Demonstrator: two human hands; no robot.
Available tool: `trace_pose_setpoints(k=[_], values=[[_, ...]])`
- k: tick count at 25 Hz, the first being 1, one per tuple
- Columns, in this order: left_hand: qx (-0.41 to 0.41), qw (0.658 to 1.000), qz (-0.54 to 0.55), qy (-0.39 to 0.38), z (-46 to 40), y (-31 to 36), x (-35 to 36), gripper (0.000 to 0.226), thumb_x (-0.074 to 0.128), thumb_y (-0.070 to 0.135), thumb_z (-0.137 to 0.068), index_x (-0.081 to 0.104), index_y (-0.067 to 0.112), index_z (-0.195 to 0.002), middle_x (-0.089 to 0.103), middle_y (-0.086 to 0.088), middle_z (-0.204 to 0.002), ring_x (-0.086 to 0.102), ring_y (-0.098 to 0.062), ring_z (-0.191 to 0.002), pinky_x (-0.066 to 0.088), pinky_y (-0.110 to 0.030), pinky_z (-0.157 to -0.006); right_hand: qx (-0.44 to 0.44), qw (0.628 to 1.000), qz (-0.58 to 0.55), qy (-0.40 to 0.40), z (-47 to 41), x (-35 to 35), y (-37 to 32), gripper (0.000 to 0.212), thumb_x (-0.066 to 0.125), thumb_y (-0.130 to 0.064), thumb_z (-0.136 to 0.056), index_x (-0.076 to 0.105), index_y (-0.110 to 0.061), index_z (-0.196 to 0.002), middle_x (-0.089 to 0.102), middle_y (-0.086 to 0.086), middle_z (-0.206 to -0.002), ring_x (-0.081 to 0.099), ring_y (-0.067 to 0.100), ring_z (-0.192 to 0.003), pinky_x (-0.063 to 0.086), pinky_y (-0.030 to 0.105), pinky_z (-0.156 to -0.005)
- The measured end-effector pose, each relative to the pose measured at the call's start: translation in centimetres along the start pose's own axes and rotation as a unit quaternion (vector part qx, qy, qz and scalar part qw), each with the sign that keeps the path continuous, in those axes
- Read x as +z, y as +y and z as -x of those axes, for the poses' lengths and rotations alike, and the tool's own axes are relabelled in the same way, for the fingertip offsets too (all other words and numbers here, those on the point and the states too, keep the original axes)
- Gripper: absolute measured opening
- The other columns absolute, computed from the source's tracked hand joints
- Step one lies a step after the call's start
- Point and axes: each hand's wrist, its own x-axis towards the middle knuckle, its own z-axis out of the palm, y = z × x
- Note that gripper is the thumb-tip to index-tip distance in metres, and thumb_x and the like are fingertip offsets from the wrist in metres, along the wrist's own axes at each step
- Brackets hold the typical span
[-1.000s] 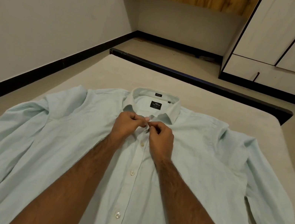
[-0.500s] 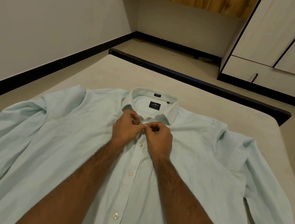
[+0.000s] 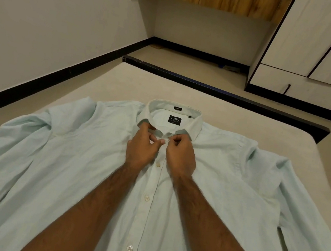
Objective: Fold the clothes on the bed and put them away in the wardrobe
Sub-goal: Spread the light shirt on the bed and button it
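The shirt [image 3: 64, 174] is pale mint green with long sleeves, and it lies flat, front side up, on the bed [image 3: 217, 110], with its collar [image 3: 172, 115] pointing to the far edge. On the left, one sleeve goes along the left edge of the bed and is cut off by the frame at the bottom left corner. The lower part of the shirt is also out of view, so its hem cannot be seen.

In the middle, the left hand [image 3: 142, 150] has its fingers curled and pinches the front placket just under the collar. Just beside it, the right hand [image 3: 181, 156] is curled in the same way and pinches the other side of the placket. The thumbs nearly meet, and the button between them is hidden, so I cannot tell if it is closed. Below the hands, three white buttons [image 3: 146, 198] are visible and fastened. A dark label [image 3: 174, 120] sits inside the collar; its words are too small to read.

On the right, the other sleeve runs to the right edge of the bed and is cut off below. Beyond the far right corner stands the wardrobe [image 3: 325, 53], doors closed.

Compared with half a second ago, both hands are a little higher, closer to the collar.
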Motion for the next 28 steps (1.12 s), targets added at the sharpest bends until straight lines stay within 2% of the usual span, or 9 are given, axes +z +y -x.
trace_pose_setpoints(k=[2, 4, 6, 10, 13, 17, 19, 22, 28], values=[[0.059, 0.997, -0.050, 0.013, 0.2, 0.2, 0.1, 0.027, 0.058, 0.031, -0.096, 0.044, 0.033, -0.118, 0.055, 0.013, -0.096, 0.060, -0.011, -0.087, 0.053, -0.047, -0.083, 0.019, 0.999, -0.039, 0.013, -1.0, -0.4, -1.1, 0.021, 0.060, -0.048, -0.090, 0.058, -0.031, -0.101, 0.064, -0.015, -0.094, 0.062, 0.011, -0.089, 0.041, 0.029, -0.072], [0.111, 0.986, -0.121, 0.018, 0.0, 0.2, 0.2, 0.031, 0.046, 0.026, -0.102, 0.041, 0.038, -0.130, 0.053, 0.007, -0.103, 0.061, -0.018, -0.085, 0.055, -0.045, -0.075, 0.038, 0.998, -0.029, 0.034, -2.0, -0.4, -1.8, 0.033, 0.064, -0.059, -0.086, 0.061, -0.030, -0.100, 0.066, -0.014, -0.092, 0.060, 0.011, -0.084, 0.042, 0.029, -0.071], [0.109, 0.982, -0.149, 0.031, -0.7, 0.4, 0.2, 0.027, 0.042, 0.028, -0.103, 0.044, 0.035, -0.129, 0.059, 0.007, -0.105, 0.063, -0.018, -0.083, 0.054, -0.038, -0.070, 0.062, 0.995, -0.022, 0.068, -2.7, 0.3, -1.1, 0.024, 0.064, -0.051, -0.089, 0.066, -0.028, -0.096, 0.071, -0.011, -0.089, 0.066, 0.015, -0.084, 0.048, 0.030, -0.072], [0.086, 0.984, -0.137, 0.077, -2.3, 1.0, 0.9, 0.015, 0.052, 0.038, -0.100, 0.051, 0.029, -0.112, 0.066, 0.013, -0.090, 0.064, -0.011, -0.079, 0.051, -0.031, -0.066, 0.049, 0.988, -0.101, 0.106, -2.4, 1.3, 0.8, 0.011, 0.064, -0.039, -0.094, 0.063, -0.028, -0.093, 0.068, -0.016, -0.064, 0.070, 0.005, -0.064, 0.056, 0.034, -0.074], [0.127, 0.981, -0.094, 0.114, -2.4, 1.5, 1.9, 0.021, 0.063, 0.024, -0.093, 0.051, 0.028, -0.110, 0.064, 0.012, -0.095, 0.063, -0.010, -0.086, 0.053, -0.034, -0.077, 0.020, 0.984, -0.131, 0.116, -2.0, 1.0, 0.9, 0.011, 0.063, -0.036, -0.095, 0.055, -0.029, -0.099, 0.070, -0.016, -0.066, 0.067, -0.002, -0.056, 0.054, 0.029, -0.072], [0.145, 0.974, -0.126, 0.123, -3.0, 1.6, 1.3, 0.039, 0.059, 0.014, -0.095, 0.048, 0.032, -0.127, 0.065, 0.010, -0.097, 0.061, -0.011, -0.087, 0.043, -0.036, -0.086, 0.017, 0.977, -0.161, 0.138, -1.6, 0.8, 0.9, 0.011, 0.058, -0.039, -0.098, 0.061, -0.029, -0.094, 0.071, -0.015, -0.071, 0.066, -0.001, -0.068, 0.053, 0.029, -0.073], [0.148, 0.963, -0.196, 0.109, -3.8, 1.1, 0.6, 0.026, 0.054, 0.018, -0.098, 0.057, 0.031, -0.121, 0.067, 0.007, -0.096, 0.062, -0.017, -0.090, 0.040, -0.039, -0.084, 0.028, 0.972, -0.182, 0.147, -1.6, 0.6, 1.0, 0.012, 0.064, -0.040, -0.092, 0.067, -0.028, -0.090, 0.070, -0.015, -0.079, 0.066, 0.001, -0.075, 0.056, 0.032, -0.077], [0.141, 0.953, -0.240, 0.120, -4.4, 0.5, -0.3, 0.014, 0.054, 0.029, -0.100, 0.061, 0.028, -0.112, 0.068, 0.004, -0.096, 0.061, -0.023, -0.090, 0.039, -0.040, -0.080, 0.041, 0.969, -0.209, 0.128, -1.8, 0.7, 1.1, 0.012, 0.072, -0.036, -0.085, 0.066, -0.026, -0.084, 0.071, -0.011, -0.074, 0.068, 0.005, -0.070, 0.059, 0.036, -0.077], [0.143, 0.938, -0.276, 0.154, -4.6, 0.0, -1.2, 0.018, 0.070, 0.043, -0.089, 0.072, 0.026, -0.095, 0.051, -0.003, -0.103, 0.048, -0.024, -0.093, 0.036, -0.038, -0.072, 0.020, 0.964, -0.246, 0.098, -1.7, 1.2, 1.4, 0.015, 0.075, -0.033, -0.087, 0.063, -0.023, -0.088, 0.073, -0.011, -0.071, 0.072, 0.006, -0.066, 0.061, 0.043, -0.075]])
